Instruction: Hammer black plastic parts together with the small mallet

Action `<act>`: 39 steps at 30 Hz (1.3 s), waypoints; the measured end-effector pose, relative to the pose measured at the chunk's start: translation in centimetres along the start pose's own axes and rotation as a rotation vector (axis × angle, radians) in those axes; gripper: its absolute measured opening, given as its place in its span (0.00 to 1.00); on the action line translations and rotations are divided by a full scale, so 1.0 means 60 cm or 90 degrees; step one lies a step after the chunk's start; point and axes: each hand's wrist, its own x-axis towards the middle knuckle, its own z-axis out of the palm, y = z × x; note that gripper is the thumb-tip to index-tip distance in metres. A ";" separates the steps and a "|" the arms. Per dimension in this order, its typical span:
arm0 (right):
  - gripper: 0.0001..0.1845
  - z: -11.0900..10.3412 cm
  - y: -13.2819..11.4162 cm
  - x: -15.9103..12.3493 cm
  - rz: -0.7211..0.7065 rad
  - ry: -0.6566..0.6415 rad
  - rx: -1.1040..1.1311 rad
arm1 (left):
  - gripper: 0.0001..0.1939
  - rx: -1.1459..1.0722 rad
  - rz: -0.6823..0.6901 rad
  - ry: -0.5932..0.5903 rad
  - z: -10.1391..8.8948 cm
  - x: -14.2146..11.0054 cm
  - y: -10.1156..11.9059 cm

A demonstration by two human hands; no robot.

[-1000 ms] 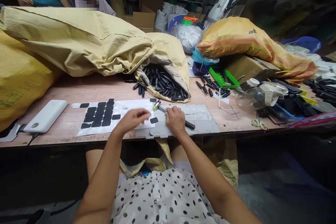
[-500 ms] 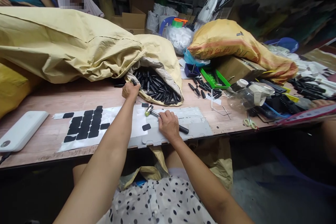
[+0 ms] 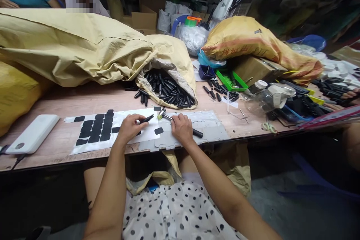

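My left hand (image 3: 128, 127) is closed around a small black handle-like part (image 3: 146, 119), held just above the white backing sheet (image 3: 123, 120) near the table's front edge. That sheet carries several black adhesive pads (image 3: 97, 129), and one loose pad (image 3: 159, 130) lies between my hands. My right hand (image 3: 182, 129) grips a small hammer (image 3: 161, 114) by its black handle, its metal head resting on the grey plate (image 3: 208, 131). Behind both hands, an open tan sack (image 3: 171, 56) spills several black parts (image 3: 168, 90) onto the table.
A white power bank (image 3: 33, 134) lies at the left front. A green tray (image 3: 231, 81), a cardboard box (image 3: 257, 68), a yellow sack (image 3: 253, 41), a clear jar (image 3: 267, 97) and scissors (image 3: 268, 126) crowd the right. Two other people sit at the back left.
My left hand had reached to the sack's mouth and has come back to the sheet with a black part in it. My right hand stayed on the hammer.
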 end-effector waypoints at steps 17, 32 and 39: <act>0.21 -0.023 -0.013 -0.030 -0.045 0.047 0.160 | 0.07 0.045 0.033 -0.012 0.032 -0.017 -0.036; 0.23 -0.032 -0.070 -0.061 -0.094 -0.026 0.251 | 0.08 0.031 0.011 0.008 0.040 -0.015 -0.032; 0.23 -0.028 -0.056 -0.063 -0.063 -0.002 0.273 | 0.06 0.026 0.005 0.003 0.038 -0.015 -0.027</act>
